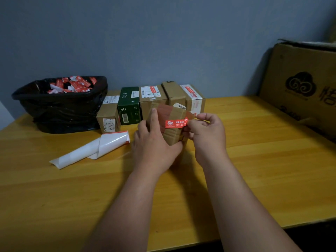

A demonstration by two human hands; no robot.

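Gripping a small brown box with the left hand, fingers curled round it, over the worktop. Pinching a red sticker on it with the right hand.

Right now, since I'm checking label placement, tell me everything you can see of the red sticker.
The red sticker is a small oblong strip, paper or film by its look, with white characters and a white logo at its left end. It lies slightly tilted across the box that the left hand grips. Its left part sits against the cardboard; the right hand pinches its right end at the box's edge. Whether that end is stuck down cannot be told.
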